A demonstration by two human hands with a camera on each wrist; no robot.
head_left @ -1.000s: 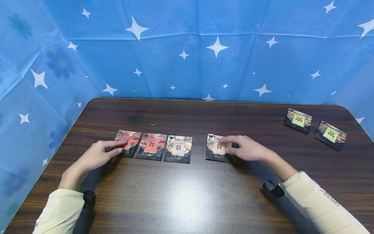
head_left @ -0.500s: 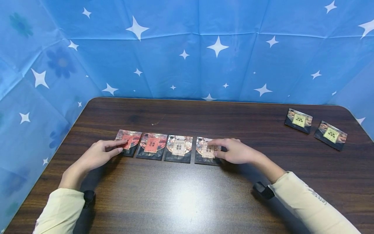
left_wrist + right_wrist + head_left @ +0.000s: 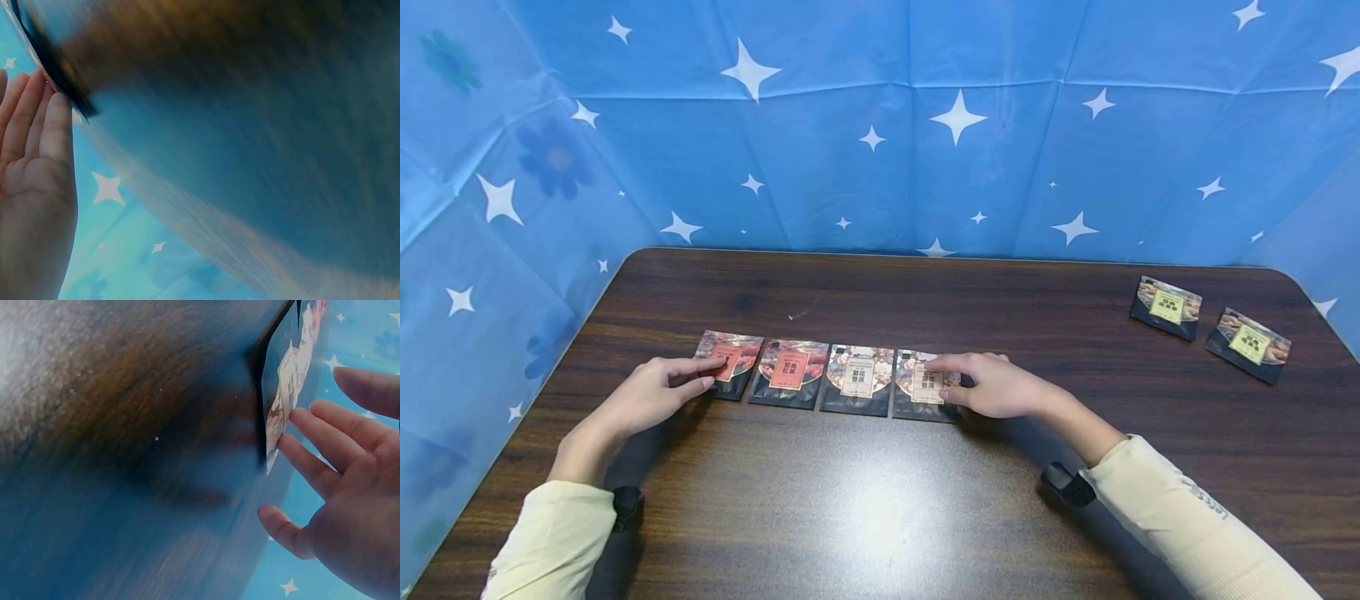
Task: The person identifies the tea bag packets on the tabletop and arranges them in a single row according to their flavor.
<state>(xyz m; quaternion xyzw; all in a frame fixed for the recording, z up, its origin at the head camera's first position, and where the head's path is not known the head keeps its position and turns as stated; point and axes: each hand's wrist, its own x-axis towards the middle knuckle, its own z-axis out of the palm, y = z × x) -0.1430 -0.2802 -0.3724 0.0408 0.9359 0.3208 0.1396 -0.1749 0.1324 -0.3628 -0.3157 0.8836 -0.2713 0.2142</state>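
Four-sided flat tea sachets lie side by side in a row on the dark table. At the left end, my left hand (image 3: pixel 645 398) rests its fingertips on a red-labelled sachet (image 3: pixel 741 371). Beside it lies another red-labelled sachet (image 3: pixel 788 373), then a white-labelled sachet (image 3: pixel 857 381). At the right end, my right hand (image 3: pixel 1000 386) touches a second white-labelled sachet (image 3: pixel 913 400) with its fingertips, covering part of its right side. The left wrist view shows straight fingers (image 3: pixel 53 128) against a sachet edge. In the right wrist view the fingers (image 3: pixel 322 434) are extended and spread.
Two yellow-labelled sachets (image 3: pixel 1167 308) (image 3: pixel 1249 346) lie apart, slightly turned, at the table's far right. A blue curtain with white stars (image 3: pixel 958 117) hangs behind the wooden table (image 3: pixel 760 517), whose front half reflects a bright light.
My right hand has slid the right-hand white-labelled sachet leftward until it lies close beside the other white-labelled one. My left hand has stayed on the red-labelled sachet.
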